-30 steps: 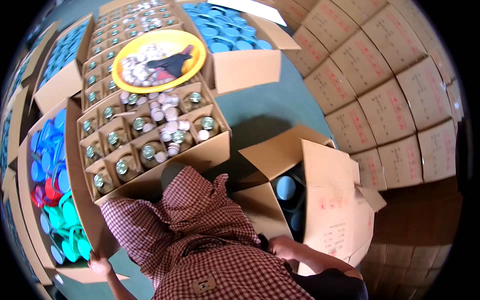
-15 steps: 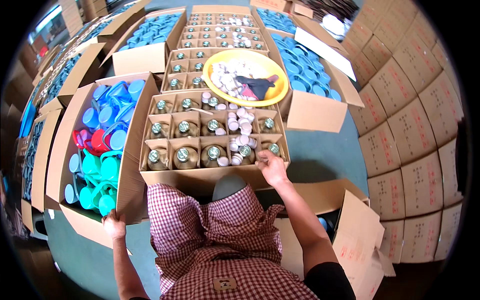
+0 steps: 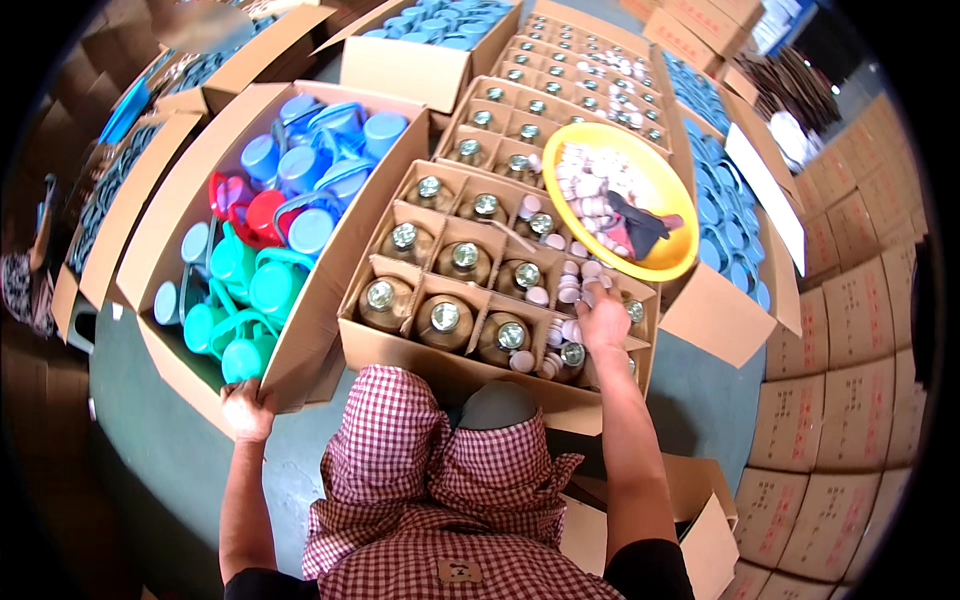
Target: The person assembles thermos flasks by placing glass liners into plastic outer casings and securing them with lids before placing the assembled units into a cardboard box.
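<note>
My left hand is closed on the near edge of a carton filled with blue, red and green plastic lidded pots or jugs. In front of me stands a divided carton of clear glass bottles with shiny silvery tops. My right hand reaches over its right side. Its fingertips are bunched against a heap of pale pink round caps lying among the bottles; whatever they pinch is hidden. A bottle stands just right of that hand.
A yellow basin with more pale caps and a dark cloth rests on the cartons behind. Cartons of blue plastic pieces stand on both sides. Stacked sealed boxes form a wall at right. An opened carton lies by my right arm.
My right hand has left the bottle in the near right corner and moved to the heap of caps. My left hand stays on the carton edge. The whole view has turned, shifting things rightward.
</note>
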Action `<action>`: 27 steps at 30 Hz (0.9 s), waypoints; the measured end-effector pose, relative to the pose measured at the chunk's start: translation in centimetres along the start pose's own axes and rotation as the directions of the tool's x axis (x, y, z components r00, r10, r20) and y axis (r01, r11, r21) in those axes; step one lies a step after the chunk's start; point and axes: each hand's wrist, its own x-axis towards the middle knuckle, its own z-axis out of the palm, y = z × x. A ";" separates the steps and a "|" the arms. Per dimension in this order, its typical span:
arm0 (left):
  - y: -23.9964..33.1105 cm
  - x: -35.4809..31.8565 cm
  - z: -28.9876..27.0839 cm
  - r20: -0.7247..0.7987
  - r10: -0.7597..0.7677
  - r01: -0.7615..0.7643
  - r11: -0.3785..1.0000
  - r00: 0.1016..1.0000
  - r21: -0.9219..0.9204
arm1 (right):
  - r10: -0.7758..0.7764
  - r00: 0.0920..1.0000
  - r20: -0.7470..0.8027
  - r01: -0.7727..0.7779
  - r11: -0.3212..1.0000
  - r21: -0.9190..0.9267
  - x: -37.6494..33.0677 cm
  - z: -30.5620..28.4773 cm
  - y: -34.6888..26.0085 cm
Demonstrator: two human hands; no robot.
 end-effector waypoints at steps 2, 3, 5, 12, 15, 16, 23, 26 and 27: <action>0.3 0.1 0.0 0.025 -0.003 0.003 1.000 1.000 0.019 | -0.060 0.995 -0.077 0.075 0.974 0.213 -0.6 -0.6 -2.7; 0.6 0.3 -0.4 0.025 -0.001 0.001 1.000 1.000 0.026 | -0.079 0.994 -0.081 0.103 0.925 0.366 -1.0 -0.9 -5.2; 0.6 0.2 -0.4 0.037 -0.011 0.011 1.000 0.999 -0.001 | -0.293 0.943 -0.159 0.334 0.820 0.465 -1.5 1.7 -9.1; 0.7 1.0 -1.8 0.152 -0.017 0.046 0.982 0.988 -0.185 | -0.543 0.820 0.179 0.518 0.838 0.172 -2.6 7.4 -17.3; 0.7 1.9 -3.2 0.166 -0.181 0.239 0.851 0.969 -0.467 | -0.581 0.808 0.097 0.558 0.808 0.190 -3.2 8.1 -16.7; 0.4 2.4 -3.6 0.134 -0.207 0.245 0.855 0.969 -0.457 | -0.560 0.824 0.084 0.529 0.815 0.236 -3.3 8.6 -16.2; -1.4 8.3 -2.0 0.038 0.011 -0.009 0.999 0.999 -0.050 | -0.643 0.764 -0.053 0.646 0.761 0.061 -3.4 8.5 -16.4; -0.8 9.1 -2.0 0.226 0.005 -0.002 1.000 0.974 -0.015 | -0.593 0.803 0.053 0.582 0.801 0.139 -4.1 9.7 -14.2; -0.5 8.9 -2.6 0.308 -0.009 0.015 1.000 0.952 -0.019 | -0.554 0.826 0.103 0.527 0.825 0.205 -4.5 9.7 -14.0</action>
